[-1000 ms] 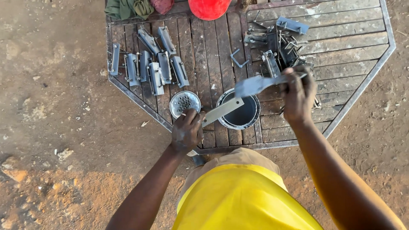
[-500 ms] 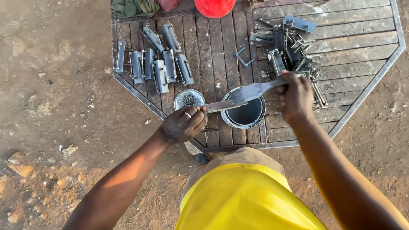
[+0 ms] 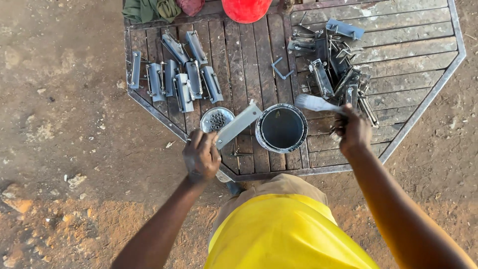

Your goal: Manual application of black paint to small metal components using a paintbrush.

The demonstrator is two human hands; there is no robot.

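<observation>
**Metal strip and paintbrush held either side of the paint can**

The left hand [image 3: 201,157] has its fingers wrapped tight around the lower end of a flat grey metal strip [image 3: 239,124], which slants up and right from the fingers over the tabletop [image 3: 398,89]. Just beyond the strip's tip sits a small bowl of screws [image 3: 216,119]; right of it stands the open paint can [image 3: 281,128]. Further right, the right hand [image 3: 354,133] has its fingers closed on a paintbrush [image 3: 314,103], bristles pointing left, above the can's rim.
</observation>
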